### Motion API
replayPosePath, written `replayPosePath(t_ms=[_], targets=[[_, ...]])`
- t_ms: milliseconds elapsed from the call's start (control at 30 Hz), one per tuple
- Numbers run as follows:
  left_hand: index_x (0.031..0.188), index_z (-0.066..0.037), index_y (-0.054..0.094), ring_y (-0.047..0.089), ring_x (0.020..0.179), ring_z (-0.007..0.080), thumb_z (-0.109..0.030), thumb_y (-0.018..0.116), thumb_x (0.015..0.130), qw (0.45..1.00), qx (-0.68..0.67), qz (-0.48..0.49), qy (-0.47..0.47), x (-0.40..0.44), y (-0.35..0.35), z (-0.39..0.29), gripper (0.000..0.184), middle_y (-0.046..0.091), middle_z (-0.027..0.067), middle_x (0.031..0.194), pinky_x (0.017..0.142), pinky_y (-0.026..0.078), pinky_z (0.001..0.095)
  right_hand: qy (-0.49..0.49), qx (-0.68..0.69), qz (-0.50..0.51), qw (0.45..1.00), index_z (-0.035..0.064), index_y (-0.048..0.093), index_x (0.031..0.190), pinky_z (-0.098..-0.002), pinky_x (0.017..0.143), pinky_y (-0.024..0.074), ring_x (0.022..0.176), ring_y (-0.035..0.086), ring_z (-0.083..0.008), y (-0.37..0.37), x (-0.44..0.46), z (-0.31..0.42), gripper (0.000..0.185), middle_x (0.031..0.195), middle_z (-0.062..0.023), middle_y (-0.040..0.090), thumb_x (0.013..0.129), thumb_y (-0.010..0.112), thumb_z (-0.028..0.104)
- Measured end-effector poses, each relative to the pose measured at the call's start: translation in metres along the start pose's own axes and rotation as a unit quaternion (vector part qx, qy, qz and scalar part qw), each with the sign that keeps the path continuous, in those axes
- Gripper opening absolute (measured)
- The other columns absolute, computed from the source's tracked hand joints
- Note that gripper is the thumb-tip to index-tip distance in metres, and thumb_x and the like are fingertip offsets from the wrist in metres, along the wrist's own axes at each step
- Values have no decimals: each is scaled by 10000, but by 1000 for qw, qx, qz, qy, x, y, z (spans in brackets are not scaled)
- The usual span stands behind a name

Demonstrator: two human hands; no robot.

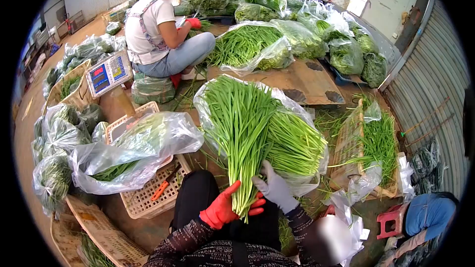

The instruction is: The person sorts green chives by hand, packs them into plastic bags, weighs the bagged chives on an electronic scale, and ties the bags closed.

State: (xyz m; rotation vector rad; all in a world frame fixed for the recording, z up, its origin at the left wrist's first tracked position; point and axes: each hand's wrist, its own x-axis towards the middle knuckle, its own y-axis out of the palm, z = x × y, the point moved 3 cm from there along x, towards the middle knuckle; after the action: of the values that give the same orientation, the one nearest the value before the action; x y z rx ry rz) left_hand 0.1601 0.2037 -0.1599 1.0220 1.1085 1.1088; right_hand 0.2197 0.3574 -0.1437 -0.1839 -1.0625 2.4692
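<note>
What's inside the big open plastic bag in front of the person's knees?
In the plastic bag, long green stalks fill the right side. The bunch in the left hand blocks the left part, so what's behind it can't be seen. The bag's bottom is covered too.

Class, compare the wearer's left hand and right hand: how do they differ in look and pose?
Colour: the left hand wears a red glove, while the right hand wears a grey one.
Pose: the left hand cradles the bunch of greens near its stem ends, its fingers passing behind; the right hand is at the bunch's right side, a little higher up the stems.
Shared: both are gloved and at the bunch's lower part.
</note>
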Motion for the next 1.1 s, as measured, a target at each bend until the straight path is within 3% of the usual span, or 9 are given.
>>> replayPosePath(t_ms=[133, 300, 600, 700, 767, 800, 900, 1033, 1100], targets=[[1236, -32, 485, 619, 926, 283, -300, 544, 891, 983, 147, -105, 19, -7, -25, 5, 441, 602, 159, 1092, 882, 474, 462, 11, -171, -22, 985, 55, 542, 849, -456, 489, 416, 558, 570, -384, 15, -18, 31, 441, 555, -169, 543, 865, 506, 495], [1095, -20, 545, 592, 649, 148, -73, 590, 815, 916, 355, -169, 76, -10, -7, -1, 289, 615, 75, 815, 614, 507, 283, -59, -149, -49, 986, 94, 490, 639, -423, 406, 389, 437, 533, -318, 12, -47, 44, 362, 479, -122, 498, 880, 524, 362], [913, 4, 548, 621, 623, 205, -29, 657, 744, 901, 348, -251, 69, 8, -19, -14, 204, 611, 96, 759, 592, 547, 323, -196, 75, 250, 945, 136, 625, 832, -389, 511, 452, 583, 585, -326, 22, -100, 74, 205, 640, -131, 584, 852, 577, 334], [1092, -32, 566, 600, 641, 149, -53, 629, 779, 922, 327, -201, 55, 6, -22, -25, 319, 601, 41, 789, 607, 539, 310, -183, 30, -21, 982, 106, 659, 904, -319, 520, 467, 563, 597, -257, -72, -65, 65, 184, 658, -95, 604, 745, 661, 198], [1220, -64, 524, 575, 644, 121, -88, 600, 813, 926, 333, -174, 46, 1, -17, -24, 415, 585, 19, 795, 622, 520, 272, 0, -5, -283, 959, 5, 636, 957, -319, 635, 488, 711, 621, -250, -144, -51, 31, 190, 770, -142, 634, 802, 602, 110], [1242, -66, 510, 567, 647, 117, -101, 592, 822, 930, 326, -166, 40, -1, -15, -24, 429, 583, 15, 798, 627, 513, 260, -15, -352, -306, 885, 7, 538, 1176, -309, 690, 499, 714, 626, -251, -182, -35, 53, 406, 850, -158, 647, 806, 617, 155], [1272, -69, 486, 566, 652, 117, -118, 579, 836, 947, 296, -123, 35, 0, -18, -22, 449, 583, 16, 817, 633, 504, 255, 62, -382, -342, 856, 13, 336, 1344, -357, 750, 510, 916, 617, -307, -173, -20, 29, 694, 1283, -233, 467, 773, 635, 270], [1281, -65, 476, 560, 648, 116, -125, 575, 841, 956, 270, -110, 28, -2, -10, -20, 456, 580, 18, 811, 632, 499, 258, -56, -147, 51, 986, -44, 112, 1397, -387, 955, 406, 1262, 345, -421, -47, -16, 38, 1008, 1411, -297, 233, 777, 524, 637], [1264, -56, 487, 570, 657, 125, -133, 570, 846, 958, 271, -92, 22, -5, -15, -23, 432, 599, 39, 823, 634, 503, 265, -43, -68, 58, 995, 3, 204, 1366, -405, 787, 470, 1017, 529, -427, -13, -16, 27, 906, 1165, -288, 482, 795, 480, 651]])
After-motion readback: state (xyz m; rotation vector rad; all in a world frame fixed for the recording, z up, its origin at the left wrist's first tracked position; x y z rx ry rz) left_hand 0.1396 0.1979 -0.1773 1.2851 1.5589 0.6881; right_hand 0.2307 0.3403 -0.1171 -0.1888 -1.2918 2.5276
